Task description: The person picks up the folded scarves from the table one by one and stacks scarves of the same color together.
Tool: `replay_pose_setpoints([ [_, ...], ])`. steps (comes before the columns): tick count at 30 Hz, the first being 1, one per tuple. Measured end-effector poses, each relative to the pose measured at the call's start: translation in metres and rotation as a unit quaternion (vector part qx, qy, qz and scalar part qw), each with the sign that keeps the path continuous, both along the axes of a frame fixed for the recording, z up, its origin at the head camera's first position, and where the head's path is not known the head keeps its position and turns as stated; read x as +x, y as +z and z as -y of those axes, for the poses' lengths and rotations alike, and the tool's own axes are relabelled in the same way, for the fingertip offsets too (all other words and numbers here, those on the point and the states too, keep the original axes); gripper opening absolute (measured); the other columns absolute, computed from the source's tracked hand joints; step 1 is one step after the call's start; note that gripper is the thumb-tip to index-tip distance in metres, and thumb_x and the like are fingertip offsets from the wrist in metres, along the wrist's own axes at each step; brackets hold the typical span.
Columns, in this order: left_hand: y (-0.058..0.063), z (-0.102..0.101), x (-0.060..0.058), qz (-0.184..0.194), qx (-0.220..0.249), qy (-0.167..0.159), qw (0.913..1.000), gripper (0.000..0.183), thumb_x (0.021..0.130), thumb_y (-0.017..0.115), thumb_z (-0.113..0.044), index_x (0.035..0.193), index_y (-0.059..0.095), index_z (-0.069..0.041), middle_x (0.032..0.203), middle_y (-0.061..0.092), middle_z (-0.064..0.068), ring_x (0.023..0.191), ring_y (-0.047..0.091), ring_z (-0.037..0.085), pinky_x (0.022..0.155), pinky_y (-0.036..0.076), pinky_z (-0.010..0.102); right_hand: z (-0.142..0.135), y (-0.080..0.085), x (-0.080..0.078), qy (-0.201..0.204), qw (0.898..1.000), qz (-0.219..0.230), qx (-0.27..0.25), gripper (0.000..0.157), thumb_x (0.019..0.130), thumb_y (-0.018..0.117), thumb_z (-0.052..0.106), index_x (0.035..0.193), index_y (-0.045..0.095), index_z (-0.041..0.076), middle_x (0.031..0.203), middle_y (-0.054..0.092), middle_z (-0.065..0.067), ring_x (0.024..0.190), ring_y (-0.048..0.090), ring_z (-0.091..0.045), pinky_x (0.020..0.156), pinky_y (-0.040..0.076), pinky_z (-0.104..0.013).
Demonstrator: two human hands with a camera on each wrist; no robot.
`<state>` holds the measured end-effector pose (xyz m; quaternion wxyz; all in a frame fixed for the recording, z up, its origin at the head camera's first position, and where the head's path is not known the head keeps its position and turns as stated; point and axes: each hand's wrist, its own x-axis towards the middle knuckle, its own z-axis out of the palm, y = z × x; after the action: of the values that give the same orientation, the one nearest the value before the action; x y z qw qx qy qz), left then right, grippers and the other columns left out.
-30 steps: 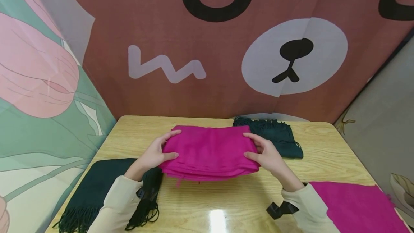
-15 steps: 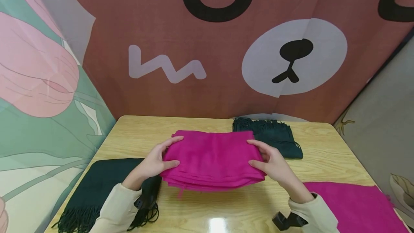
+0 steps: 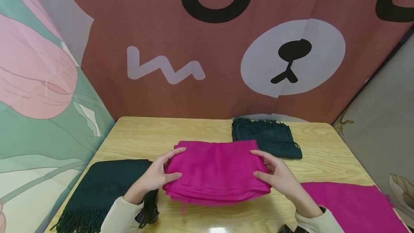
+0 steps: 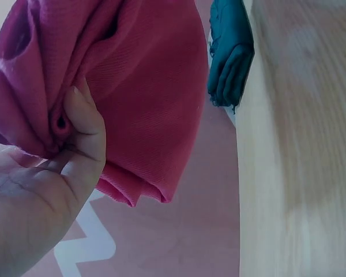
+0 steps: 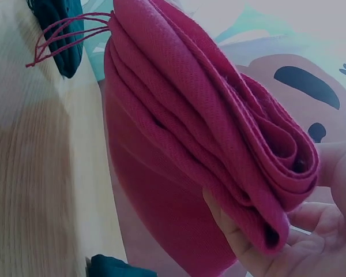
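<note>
A folded magenta scarf [image 3: 216,172] is held in the air over the middle of the table, its many layers and a few fringe strands [image 5: 75,29] showing in the right wrist view. My left hand [image 3: 158,172] grips its left side, thumb on top. On the right side my right hand [image 3: 278,175] grips it the same way, with fingers under the layers in the right wrist view. A dark green fringed scarf [image 3: 103,186] lies beside my left forearm. Behind the held scarf, a folded dark green scarf [image 3: 265,137] rests near the table's far edge.
Another magenta scarf [image 3: 349,204] lies flat at the right front of the wooden table [image 3: 145,130], partly behind my right sleeve. A brown printed cloth [image 3: 161,100] hangs just past the table's far edge. Printed cloths also hang at both sides.
Both hands have brought the folded magenta scarf nearer to me and slightly to the right, keeping their grip. The scarves on the table have stayed where they were.
</note>
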<state>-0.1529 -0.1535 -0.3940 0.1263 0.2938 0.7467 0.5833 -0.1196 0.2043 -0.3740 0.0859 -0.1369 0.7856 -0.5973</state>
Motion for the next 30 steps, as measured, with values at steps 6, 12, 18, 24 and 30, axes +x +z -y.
replay_pose_setpoints([
  [6, -0.006, -0.004, 0.004, 0.011, 0.009, -0.023, 0.9996, 0.065, 0.082, 0.062, 0.000, 0.138, 0.031, 0.001, 0.115, 0.049, 0.023, 0.096, 0.056, 0.020, 0.077, 0.050, 0.032, -0.006, -0.006, 0.005, 0.022, 1.000, 0.001, -0.015, 0.056, 0.083, 0.062, 0.000, 0.134, 0.037, -0.004, 0.127, 0.040, -0.031, 0.096, 0.058, -0.018, 0.070, 0.052, -0.033],
  [12, -0.011, -0.008, 0.008, 0.020, 0.015, -0.042, 0.9988, 0.063, 0.082, 0.061, 0.002, 0.138, 0.030, 0.003, 0.113, 0.051, 0.024, 0.096, 0.057, 0.016, 0.077, 0.050, 0.030, -0.012, -0.012, 0.009, 0.029, 0.999, 0.013, -0.013, 0.056, 0.084, 0.062, 0.001, 0.133, 0.037, -0.006, 0.126, 0.040, -0.032, 0.095, 0.059, -0.016, 0.070, 0.052, -0.034],
  [18, -0.019, -0.012, 0.011, 0.018, 0.020, -0.060, 0.9978, 0.063, 0.083, 0.060, 0.002, 0.137, 0.029, 0.006, 0.116, 0.051, 0.025, 0.099, 0.056, 0.014, 0.079, 0.048, 0.027, -0.016, -0.023, 0.013, 0.041, 0.998, 0.035, -0.031, 0.056, 0.085, 0.060, 0.001, 0.134, 0.035, -0.008, 0.127, 0.038, -0.033, 0.093, 0.059, -0.015, 0.069, 0.052, -0.035],
  [24, -0.029, -0.014, 0.015, 0.038, 0.032, -0.073, 0.9961, 0.062, 0.083, 0.060, 0.001, 0.137, 0.029, 0.007, 0.118, 0.049, 0.027, 0.102, 0.055, 0.016, 0.080, 0.048, 0.028, -0.018, -0.032, 0.017, 0.047, 0.998, 0.043, -0.026, 0.056, 0.085, 0.061, 0.003, 0.133, 0.035, -0.009, 0.123, 0.043, -0.032, 0.092, 0.060, -0.015, 0.069, 0.052, -0.034],
  [30, -0.040, -0.016, 0.020, 0.067, 0.030, -0.085, 0.9936, 0.062, 0.083, 0.060, 0.003, 0.137, 0.029, 0.007, 0.118, 0.049, 0.025, 0.102, 0.055, 0.014, 0.080, 0.048, 0.028, -0.023, -0.042, 0.021, 0.048, 0.996, 0.071, -0.022, 0.055, 0.085, 0.061, 0.003, 0.132, 0.035, -0.009, 0.115, 0.052, -0.026, 0.089, 0.061, -0.017, 0.069, 0.052, -0.033],
])
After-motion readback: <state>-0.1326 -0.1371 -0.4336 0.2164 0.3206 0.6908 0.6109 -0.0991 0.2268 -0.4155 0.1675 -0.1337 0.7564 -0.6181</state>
